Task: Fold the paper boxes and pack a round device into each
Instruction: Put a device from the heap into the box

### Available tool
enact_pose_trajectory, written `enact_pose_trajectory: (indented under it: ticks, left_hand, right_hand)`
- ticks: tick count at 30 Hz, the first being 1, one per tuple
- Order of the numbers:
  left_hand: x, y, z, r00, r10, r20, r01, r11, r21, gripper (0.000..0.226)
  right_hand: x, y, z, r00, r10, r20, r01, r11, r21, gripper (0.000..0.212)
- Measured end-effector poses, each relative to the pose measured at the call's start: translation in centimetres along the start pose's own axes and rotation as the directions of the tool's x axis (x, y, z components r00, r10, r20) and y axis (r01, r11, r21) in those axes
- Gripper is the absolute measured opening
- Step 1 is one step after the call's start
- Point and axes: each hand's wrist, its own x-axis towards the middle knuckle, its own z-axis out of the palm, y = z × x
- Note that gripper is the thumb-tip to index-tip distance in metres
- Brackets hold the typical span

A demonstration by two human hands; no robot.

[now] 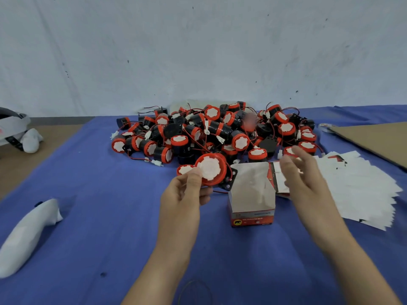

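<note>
My left hand [184, 191] grips a round device [212, 169] with a red rim, a white face and a black bracket, held just left of a folded paper box [252, 202]. The box stands upright on the blue cloth with its top flaps open and a red printed front. My right hand [305, 175] hovers blurred to the right of the box, fingers spread, holding nothing. A large pile of round devices [215, 133] with red wires lies behind the box. Flat unfolded boxes [361, 188] fan out at the right.
A blue cloth [110, 216] covers the table. A white handheld object [28, 234] lies at the near left. A white and grey headset [15, 130] sits at the far left. A cardboard sheet [374, 139] lies at the far right, with a pale wall behind.
</note>
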Motion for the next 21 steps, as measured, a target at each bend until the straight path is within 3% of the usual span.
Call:
enact_pose_trajectory:
  ticks: [4, 9, 12, 14, 17, 21]
  left_hand:
    - [0.0, 0.2, 0.0, 1.000, -0.019, -0.020, 0.019, 0.999, 0.038, 0.036]
    - [-0.4, 0.6, 0.2, 0.998, -0.023, -0.061, 0.028, 0.996, 0.085, 0.034]
    - [-1.1, 0.9, 0.6, 0.998, 0.020, -0.060, -0.010, 0.987, 0.158, 0.034]
    - [-1.4, 0.9, 0.9, 0.997, 0.055, -0.059, -0.041, 0.976, 0.216, 0.033]
    - [-1.6, 0.2, 1.4, 0.993, 0.095, -0.068, -0.071, 0.954, 0.291, 0.028]
    - [-0.9, -1.1, 1.6, 0.993, 0.084, -0.084, -0.039, 0.898, 0.437, 0.029]
  right_hand:
    - [0.5, 1.1, -0.5, 0.956, 0.156, 0.249, -0.126, 0.983, -0.133, 0.100]
    - [0.2, 3.0, -0.6, 0.800, 0.144, 0.583, -0.055, 0.984, -0.168, 0.086]
    - [-0.5, 4.1, 0.6, 0.833, 0.112, 0.542, 0.011, 0.976, -0.217, 0.084]
    - [-0.8, 4.1, 1.6, 0.880, 0.115, 0.462, 0.000, 0.970, -0.242, 0.082]
    - [-1.3, 3.9, 3.1, 0.937, 0.030, 0.348, 0.102, 0.930, -0.354, 0.081]
    - [-2.3, 3.5, 5.0, 0.945, -0.014, 0.326, 0.158, 0.894, -0.419, 0.074]
